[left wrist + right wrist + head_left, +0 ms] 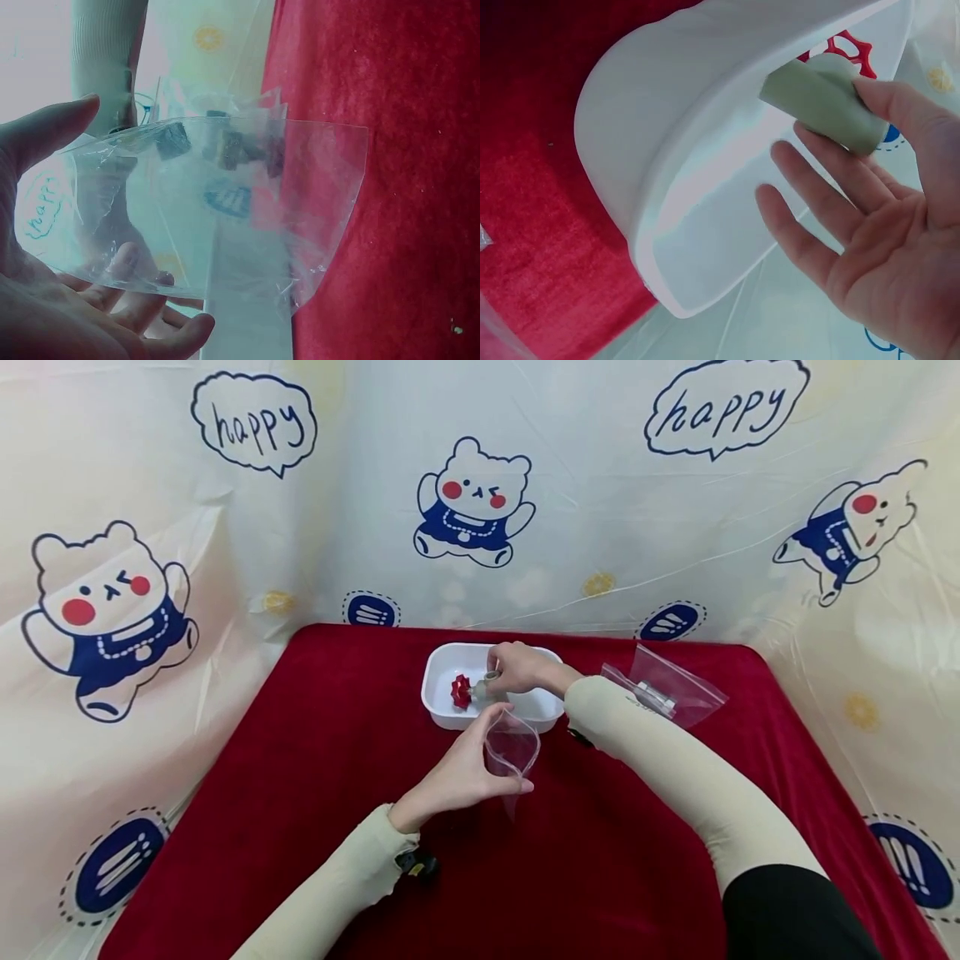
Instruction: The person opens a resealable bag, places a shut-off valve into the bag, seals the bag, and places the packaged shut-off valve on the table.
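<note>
My right hand (522, 668) pinches a valve (821, 109) by its grey-green pipe body, just above a white plastic box (450, 720). A red handwheel (461, 692) on the valve points left. In the right wrist view the thumb and index finger are on the pipe body, while the other fingers are spread. Nearer to me, my left hand (461, 768) holds a clear plastic bag (512, 745) between thumb and fingers. The bag's mouth is spread wide and faces up, and nothing shows inside it. In the left wrist view the bag (322, 187) stretches across the palm.
To the right of the box, another clear bag (693, 689) lies on the red cloth (360, 735) with a shiny metal piece (654, 697) in it. A printed curtain (570, 493) with bear drawings surrounds the table at the back and sides.
</note>
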Tool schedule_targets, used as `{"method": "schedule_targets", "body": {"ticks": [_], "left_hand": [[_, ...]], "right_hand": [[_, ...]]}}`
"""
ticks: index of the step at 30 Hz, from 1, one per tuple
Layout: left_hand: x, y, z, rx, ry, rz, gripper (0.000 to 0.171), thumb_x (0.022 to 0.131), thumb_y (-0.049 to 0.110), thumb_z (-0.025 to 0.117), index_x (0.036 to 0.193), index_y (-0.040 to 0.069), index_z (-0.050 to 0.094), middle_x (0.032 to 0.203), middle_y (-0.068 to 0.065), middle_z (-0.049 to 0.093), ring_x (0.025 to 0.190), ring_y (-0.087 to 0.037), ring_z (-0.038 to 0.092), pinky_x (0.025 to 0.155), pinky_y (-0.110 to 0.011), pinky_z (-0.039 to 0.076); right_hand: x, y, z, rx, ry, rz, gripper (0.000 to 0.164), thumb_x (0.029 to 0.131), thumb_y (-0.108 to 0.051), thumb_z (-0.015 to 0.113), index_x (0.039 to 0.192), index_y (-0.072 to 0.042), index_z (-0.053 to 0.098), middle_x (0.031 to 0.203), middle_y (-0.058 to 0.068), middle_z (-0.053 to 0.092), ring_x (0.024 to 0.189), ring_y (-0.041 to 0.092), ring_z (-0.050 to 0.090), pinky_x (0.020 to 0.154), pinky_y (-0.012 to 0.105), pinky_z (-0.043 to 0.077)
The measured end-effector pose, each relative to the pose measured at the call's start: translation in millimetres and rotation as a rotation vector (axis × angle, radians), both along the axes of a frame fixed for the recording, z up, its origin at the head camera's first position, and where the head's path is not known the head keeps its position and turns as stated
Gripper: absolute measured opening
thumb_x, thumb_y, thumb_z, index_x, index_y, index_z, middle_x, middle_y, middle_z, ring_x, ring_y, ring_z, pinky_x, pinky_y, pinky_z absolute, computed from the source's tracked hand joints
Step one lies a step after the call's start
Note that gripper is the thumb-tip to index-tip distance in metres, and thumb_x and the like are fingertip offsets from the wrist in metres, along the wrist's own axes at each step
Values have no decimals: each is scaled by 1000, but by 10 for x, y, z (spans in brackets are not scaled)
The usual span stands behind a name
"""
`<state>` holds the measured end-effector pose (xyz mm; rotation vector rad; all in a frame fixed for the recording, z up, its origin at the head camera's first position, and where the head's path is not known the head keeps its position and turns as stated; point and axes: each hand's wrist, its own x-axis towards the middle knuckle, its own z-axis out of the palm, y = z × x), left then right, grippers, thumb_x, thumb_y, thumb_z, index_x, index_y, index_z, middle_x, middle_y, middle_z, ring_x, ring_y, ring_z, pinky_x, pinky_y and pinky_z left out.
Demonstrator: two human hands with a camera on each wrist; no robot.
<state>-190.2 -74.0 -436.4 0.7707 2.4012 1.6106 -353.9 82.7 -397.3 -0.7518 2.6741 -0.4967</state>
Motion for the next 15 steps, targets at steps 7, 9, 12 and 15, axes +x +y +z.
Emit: {"method": "schedule_targets", "body": {"ticks": [7,9,12,15], "left_hand": [[-32,4,-12,5,34,-3,101,75,24,95,157,13,35,142,-6,54,133,-23,51,110,-54,45],[-44,6,-14,11,36,-4,100,76,23,95,156,14,36,143,-6,54,133,-22,50,110,-54,45],[-62,14,-13,16,41,-7,99,76,24,95,156,14,36,143,-8,53,133,-22,50,110,-54,45],[-73,20,-8,12,46,-9,100,76,26,95,156,14,36,144,-7,52,133,-23,50,110,-54,45]], "right_hand": [[82,-13,27,-54,69,-117,24,90,-24,80,106,-8,75,101,5,73,88,21,66,76,33,58],[114,-12,42,-67,84,-123,23,90,-24,80,105,-8,76,98,4,74,84,21,66,73,32,58],[151,2,64,-83,115,-124,23,90,-23,78,106,-8,77,97,5,74,81,21,65,71,32,57],[175,37,83,-98,141,-130,23,90,-21,78,108,-6,76,98,7,73,82,22,65,73,33,57]]}}
